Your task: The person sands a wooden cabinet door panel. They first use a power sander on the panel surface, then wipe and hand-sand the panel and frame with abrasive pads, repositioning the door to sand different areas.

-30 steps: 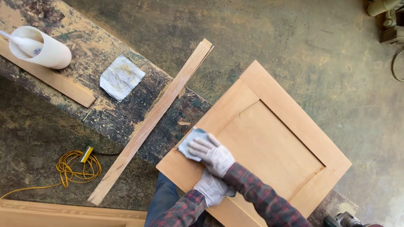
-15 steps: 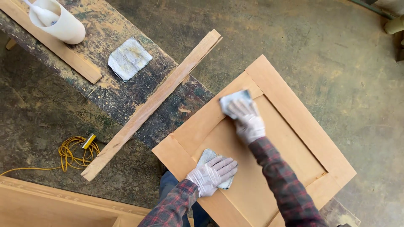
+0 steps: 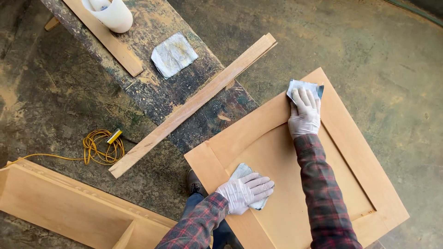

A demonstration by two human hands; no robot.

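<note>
A bare wooden cabinet door (image 3: 350,152) with a raised frame and recessed panel lies tilted on a dark stained bench. My right hand (image 3: 304,113), in a white glove, presses a grey piece of sandpaper (image 3: 305,86) flat on the door's far top corner. My left hand (image 3: 244,192), also gloved, rests flat on a second grey sandpaper piece (image 3: 242,173) at the near left of the panel. Both arms wear red plaid sleeves.
A long wooden strip (image 3: 194,105) lies diagonally on the bench (image 3: 157,99). Another sandpaper sheet (image 3: 174,54), a shorter wood strip (image 3: 104,37) and a white cup (image 3: 113,16) sit further up the bench. A coiled yellow cord (image 3: 102,146) and a wooden cabinet piece (image 3: 69,207) lie on the floor.
My right hand has slid the sandpaper along the frame from the near left edge up to the far top corner. My left hand has settled flat on the second piece.
</note>
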